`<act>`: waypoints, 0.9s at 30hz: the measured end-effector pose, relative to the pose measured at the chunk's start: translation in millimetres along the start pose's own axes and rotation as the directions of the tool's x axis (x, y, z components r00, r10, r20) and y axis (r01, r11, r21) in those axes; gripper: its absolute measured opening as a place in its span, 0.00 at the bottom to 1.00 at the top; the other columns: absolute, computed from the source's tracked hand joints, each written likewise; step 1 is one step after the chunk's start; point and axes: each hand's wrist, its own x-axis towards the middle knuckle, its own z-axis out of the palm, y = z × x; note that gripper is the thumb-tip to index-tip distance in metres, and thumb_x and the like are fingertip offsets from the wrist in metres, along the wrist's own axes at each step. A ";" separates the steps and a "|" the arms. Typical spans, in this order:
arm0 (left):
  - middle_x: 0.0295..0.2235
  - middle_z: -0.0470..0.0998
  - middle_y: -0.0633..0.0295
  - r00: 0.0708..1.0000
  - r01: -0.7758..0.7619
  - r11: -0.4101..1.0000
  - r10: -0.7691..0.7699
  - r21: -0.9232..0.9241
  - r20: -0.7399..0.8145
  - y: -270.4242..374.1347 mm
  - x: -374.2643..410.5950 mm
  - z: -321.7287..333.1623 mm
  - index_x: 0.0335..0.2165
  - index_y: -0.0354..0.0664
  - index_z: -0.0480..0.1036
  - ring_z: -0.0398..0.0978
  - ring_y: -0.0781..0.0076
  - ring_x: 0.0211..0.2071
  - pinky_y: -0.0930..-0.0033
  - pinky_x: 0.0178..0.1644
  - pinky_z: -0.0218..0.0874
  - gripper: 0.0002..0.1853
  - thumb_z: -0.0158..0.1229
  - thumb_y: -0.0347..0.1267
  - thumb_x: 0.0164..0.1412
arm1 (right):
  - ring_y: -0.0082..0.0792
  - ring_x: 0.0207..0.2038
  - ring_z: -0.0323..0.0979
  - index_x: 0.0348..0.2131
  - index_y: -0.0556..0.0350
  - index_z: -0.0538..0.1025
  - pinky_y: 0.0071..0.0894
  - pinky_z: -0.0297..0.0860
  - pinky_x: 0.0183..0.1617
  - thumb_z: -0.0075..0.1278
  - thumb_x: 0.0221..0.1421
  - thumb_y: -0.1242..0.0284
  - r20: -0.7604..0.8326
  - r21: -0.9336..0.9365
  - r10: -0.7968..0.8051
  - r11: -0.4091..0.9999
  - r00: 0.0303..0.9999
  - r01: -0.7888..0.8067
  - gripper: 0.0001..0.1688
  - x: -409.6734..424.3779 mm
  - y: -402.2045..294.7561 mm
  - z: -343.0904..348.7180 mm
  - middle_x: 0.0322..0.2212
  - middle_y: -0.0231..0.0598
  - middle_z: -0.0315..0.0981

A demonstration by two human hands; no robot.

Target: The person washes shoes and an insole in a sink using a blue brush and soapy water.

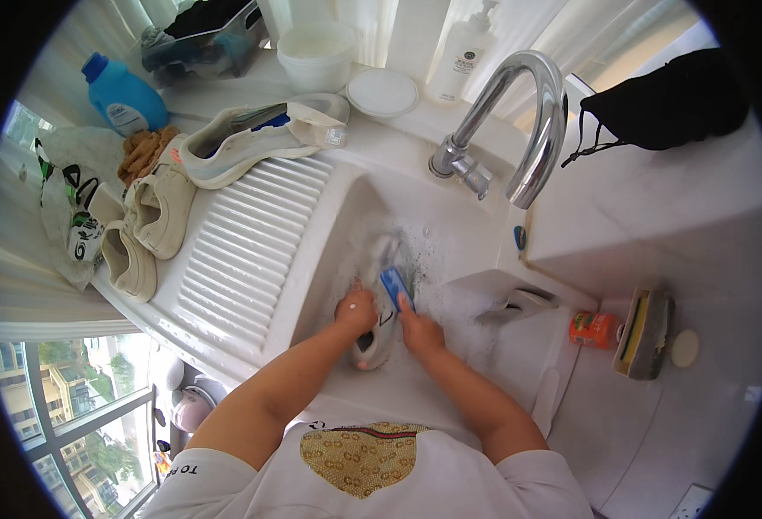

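A light-coloured shoe (374,347) lies in the sudsy water of a white laundry sink (345,227), its heel end towards me. My left hand (357,311) is closed on its left side; the fingertips are partly hidden by the hand and suds. My right hand (422,333) grips a blue brush (395,289), which is held over the shoe's right side, its working face hidden from view. Another pale shoe (524,305) rests partly in the water at the sink's right side. Above the basin stands a chrome faucet (540,123), with no stream of water showing.
Left of the basin is a ribbed washboard (258,233), with large white sneakers (251,139) and small beige shoes (164,220) beyond. A blue detergent bottle (125,97), white tub (316,58) and pump bottle (462,55) stand behind. An orange container (592,329) and sponge holder (647,334) are at right.
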 end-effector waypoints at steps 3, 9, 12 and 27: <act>0.54 0.57 0.45 1.000 -0.012 0.999 0.011 -0.035 -0.020 -1.8 1.1 4.6 0.29 0.40 0.73 0.69 0.52 0.44 0.59 0.46 0.62 0.13 0.56 0.35 0.44 | 0.50 0.26 0.71 0.55 0.33 0.59 0.43 0.67 0.32 0.41 0.55 0.66 -0.049 0.133 -0.014 0.991 0.999 0.020 0.27 -28.5 5.5 -9.2 0.21 0.49 0.71; 0.53 0.56 0.41 0.995 -0.075 0.997 0.074 -0.021 -0.065 1.6 -4.0 -15.5 0.29 0.37 0.73 0.68 0.51 0.44 0.59 0.47 0.61 0.13 0.55 0.35 0.43 | 0.48 0.27 0.71 0.54 0.39 0.61 0.41 0.67 0.32 0.42 0.55 0.67 -0.110 0.284 0.215 0.942 0.970 -0.176 0.26 -28.5 38.8 5.7 0.26 0.47 0.73; 0.52 0.56 0.37 0.981 -0.136 0.991 0.134 -0.007 -0.138 3.2 -11.0 -25.7 0.29 0.36 0.72 0.69 0.50 0.43 0.59 0.48 0.61 0.13 0.54 0.33 0.44 | 0.49 0.27 0.71 0.54 0.38 0.60 0.43 0.67 0.33 0.41 0.55 0.68 -0.108 0.358 0.136 0.929 0.985 -0.089 0.26 -21.4 -1.4 -24.5 0.26 0.47 0.73; 0.36 0.73 0.46 0.890 -0.385 0.857 0.444 0.343 -0.109 27.0 -45.5 -12.5 0.28 0.40 0.70 0.73 0.53 0.34 0.59 0.37 0.66 0.06 0.46 0.27 0.51 | 0.48 0.32 0.72 0.56 0.31 0.56 0.46 0.67 0.37 0.35 0.56 0.67 0.159 -0.132 0.079 0.990 0.984 -0.058 0.27 41.0 -2.1 -66.8 0.32 0.45 0.73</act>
